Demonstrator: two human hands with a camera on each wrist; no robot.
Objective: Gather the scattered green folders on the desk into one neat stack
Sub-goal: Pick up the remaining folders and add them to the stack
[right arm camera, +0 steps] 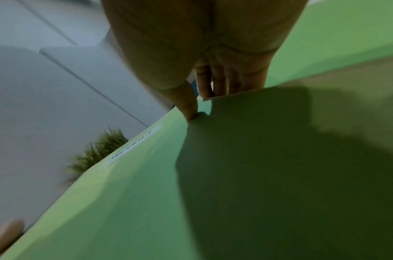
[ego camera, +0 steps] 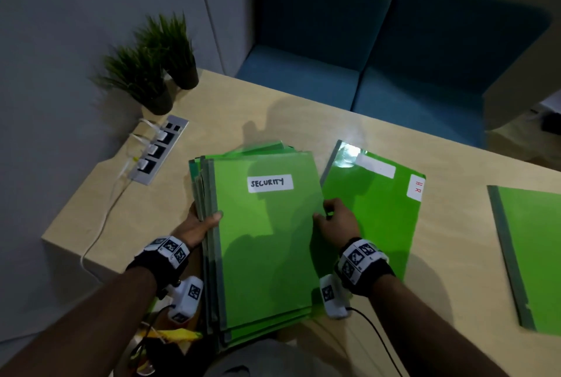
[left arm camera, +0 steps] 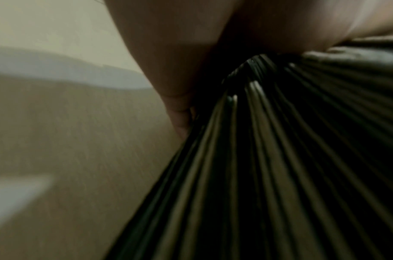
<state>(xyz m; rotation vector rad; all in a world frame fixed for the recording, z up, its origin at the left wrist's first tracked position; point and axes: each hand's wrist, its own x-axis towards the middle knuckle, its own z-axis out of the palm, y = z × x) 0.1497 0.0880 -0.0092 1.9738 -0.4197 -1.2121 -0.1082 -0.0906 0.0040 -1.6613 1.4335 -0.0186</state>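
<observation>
We hold the stack over the table's near edge: left hand fingers clamp its spine side, right hand fingers pinch its right edge. An HR folder lies just beside it, another folder farther right.

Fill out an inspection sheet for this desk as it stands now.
Surface: light wooden desk, lit dimly.
Job's things: stack of green folders, top one labelled SECURITY, edges uneven; HR folder beside it, partly tucked under; third folder apart at the right edge.
Clutter: two potted plants at the far left corner.
Hands: left hand grips the stack's spine side; right hand pinches its opposite edge.
Cables: white leads plugged into the socket strip.
Surroundings: blue sofa behind the desk; grey wall.
</observation>
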